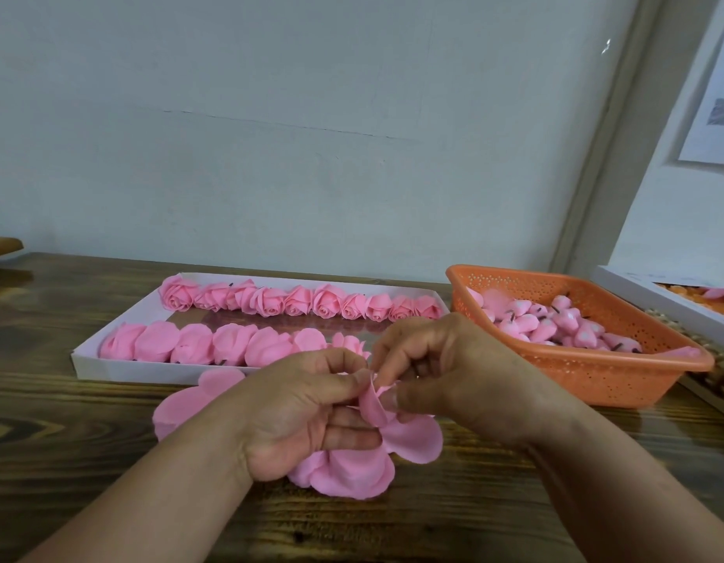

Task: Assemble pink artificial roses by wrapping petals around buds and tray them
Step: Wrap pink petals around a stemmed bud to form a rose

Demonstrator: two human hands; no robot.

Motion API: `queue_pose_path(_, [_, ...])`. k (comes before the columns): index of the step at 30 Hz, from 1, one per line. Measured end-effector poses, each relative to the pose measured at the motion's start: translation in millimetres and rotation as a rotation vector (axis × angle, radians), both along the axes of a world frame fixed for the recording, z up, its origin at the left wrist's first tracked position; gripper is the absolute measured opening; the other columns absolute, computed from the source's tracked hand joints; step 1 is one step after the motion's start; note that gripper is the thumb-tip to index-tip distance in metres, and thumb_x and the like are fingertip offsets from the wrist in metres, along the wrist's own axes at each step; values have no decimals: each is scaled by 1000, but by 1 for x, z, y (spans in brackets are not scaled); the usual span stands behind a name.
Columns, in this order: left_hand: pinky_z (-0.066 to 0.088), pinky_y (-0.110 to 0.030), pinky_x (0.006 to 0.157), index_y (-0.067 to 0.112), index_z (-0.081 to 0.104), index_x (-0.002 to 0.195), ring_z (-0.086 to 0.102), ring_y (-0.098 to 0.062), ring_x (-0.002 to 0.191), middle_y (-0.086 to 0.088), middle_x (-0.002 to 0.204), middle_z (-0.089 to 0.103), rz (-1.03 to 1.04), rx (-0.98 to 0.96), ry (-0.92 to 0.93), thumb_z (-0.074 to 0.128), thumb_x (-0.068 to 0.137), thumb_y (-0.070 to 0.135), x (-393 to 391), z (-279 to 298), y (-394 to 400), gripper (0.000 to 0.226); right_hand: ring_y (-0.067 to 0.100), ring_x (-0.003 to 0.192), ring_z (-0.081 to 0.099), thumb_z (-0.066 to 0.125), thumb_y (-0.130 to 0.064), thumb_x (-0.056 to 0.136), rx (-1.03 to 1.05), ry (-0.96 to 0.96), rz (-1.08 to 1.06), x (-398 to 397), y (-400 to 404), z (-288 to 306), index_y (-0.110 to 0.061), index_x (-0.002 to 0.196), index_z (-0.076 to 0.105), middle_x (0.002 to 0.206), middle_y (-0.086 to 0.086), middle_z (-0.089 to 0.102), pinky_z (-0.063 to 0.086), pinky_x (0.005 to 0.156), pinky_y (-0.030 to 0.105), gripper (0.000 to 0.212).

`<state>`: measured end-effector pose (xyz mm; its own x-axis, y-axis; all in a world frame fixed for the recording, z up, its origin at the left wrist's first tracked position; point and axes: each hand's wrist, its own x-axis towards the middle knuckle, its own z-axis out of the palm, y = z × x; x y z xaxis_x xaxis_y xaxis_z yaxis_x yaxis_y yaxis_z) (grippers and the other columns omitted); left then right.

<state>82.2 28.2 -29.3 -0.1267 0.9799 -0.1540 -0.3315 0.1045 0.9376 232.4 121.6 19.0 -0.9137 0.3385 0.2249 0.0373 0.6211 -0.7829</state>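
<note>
Petal sheet (409, 438) pinched between left hand (307, 412) and right hand (445, 371).

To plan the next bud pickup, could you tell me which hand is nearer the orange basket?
Right. The right hand is just beside the orange basket; the left hand lies farther away, past the right hand.

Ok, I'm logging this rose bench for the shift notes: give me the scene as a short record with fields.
left hand: pinches pink petal piece
right hand: pinches the same piece at its top
white tray: two rows of finished roses, front row not full
orange basket: pink buds
loose petals: on wooden table, left of hands
</note>
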Motion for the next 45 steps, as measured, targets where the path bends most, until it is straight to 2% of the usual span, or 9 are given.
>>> queue_pose_path(4, [59,-34,61,6,59,89,66,-29,70,-27,87,63,29,-18,25,59,86,0,2,1,0,7,7,87,59,71,8,72,34,19,2,-1,-3,-1,-18,66,72,96,-3,59,49,74,26,26])
queue_pose_path(9, [58,-32,61,3,58,104,70,-25,67,-24,89,63,38,-38,14,58,88,-3,3,3,1,17,15,81,61,70,7,73,26,62,20,0,-4,-6,-7,72,72,93,0,63,51,71,30,14])
queue_pose_path(14, [56,-27,54,-6,57,119,68,-21,65,-19,85,67,48,-58,46,59,88,-1,5,3,2,31,36,69,58,68,5,79,-13,45,3,-2,-4,-8,-17,91,69,81,10,65,52,67,48,25])
queue_pose_path(25, [57,-31,59,8,63,88,70,-29,77,-25,94,70,123,84,27,62,78,15,9,6,2,12,16,50,60,66,8,79,-116,124,-137,-4,6,-3,-2,75,65,56,8,64,53,62,22,11])
queue_pose_path(28, [57,-30,60,10,73,85,72,-27,77,-22,92,72,52,133,5,65,70,13,9,8,-2,17,13,46,59,66,8,78,-158,110,-156,-5,8,-2,-2,74,65,53,6,64,55,70,29,11])
queue_pose_path(30, [57,-29,60,10,76,86,73,-25,76,-20,91,73,12,150,-15,65,72,12,10,8,-3,18,13,45,59,66,9,78,-193,117,-158,-5,7,-1,-3,73,65,54,8,65,55,58,29,13])
queue_pose_path(35, [56,-27,58,9,78,88,72,-21,76,-15,91,74,-9,136,-22,66,72,13,13,7,-2,20,17,50,60,67,6,78,-224,133,-188,-9,6,-2,-7,70,68,62,16,67,49,50,25,15])
queue_pose_path(40, [58,-26,57,9,78,77,71,-18,70,-12,82,73,31,90,-105,64,70,10,14,9,-2,16,15,51,59,72,-4,77,-180,228,-208,-9,6,-3,-15,82,70,66,3,66,48,52,25,13])
queue_pose_path(45, [58,-26,56,5,78,76,70,-20,67,-16,79,71,32,60,-204,62,70,6,13,12,-5,16,20,93,60,77,-35,61,88,359,-79,25,11,-8,-18,85,69,99,-3,62,48,80,34,30])
